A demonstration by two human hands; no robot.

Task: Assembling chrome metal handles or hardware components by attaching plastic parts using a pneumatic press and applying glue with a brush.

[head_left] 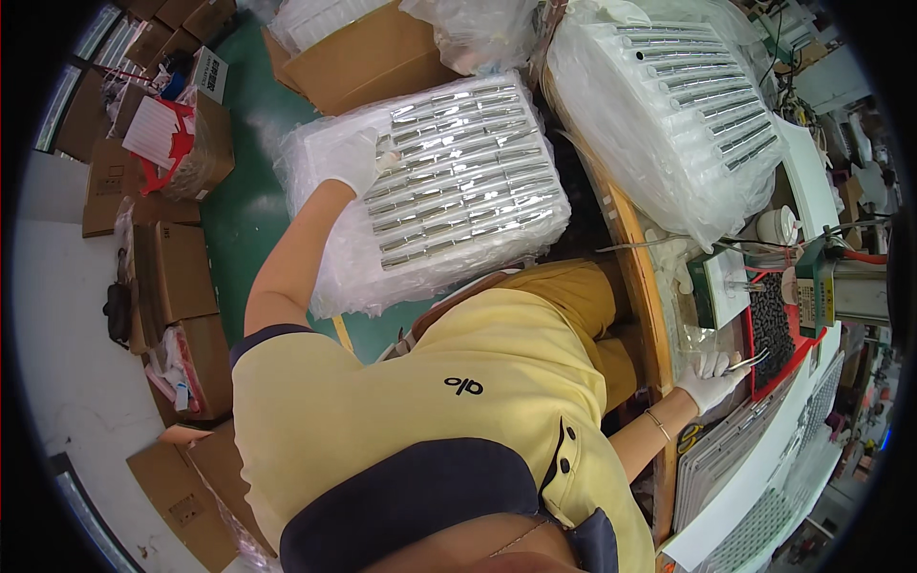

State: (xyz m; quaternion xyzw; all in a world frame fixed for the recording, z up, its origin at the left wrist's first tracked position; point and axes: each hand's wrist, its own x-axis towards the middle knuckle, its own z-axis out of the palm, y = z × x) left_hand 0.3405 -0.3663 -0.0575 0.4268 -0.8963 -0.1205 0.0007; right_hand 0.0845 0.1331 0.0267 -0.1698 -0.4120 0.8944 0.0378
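My left hand (355,160), in a white glove, reaches out to a foam tray wrapped in clear plastic (339,253). Its fingertips are drawn together at the left ends of rows of shiny metal tubes (458,181); whatever they pinch is too small to make out. On the right, over the workbench, my gloved right hand (712,382) is closed around metal tweezers (750,362), whose tips point toward a red tray (802,358) of small black parts (770,320). A green-and-white fixture (721,291) stands just beyond this hand.
A second plastic-wrapped tray of metal tubes (707,86) lies on the bench at far right. The wooden bench edge (651,315) runs beside my body. Flat grey sheets (731,449) are near my right forearm. Cardboard boxes (377,57) stand behind the left tray and along the left wall.
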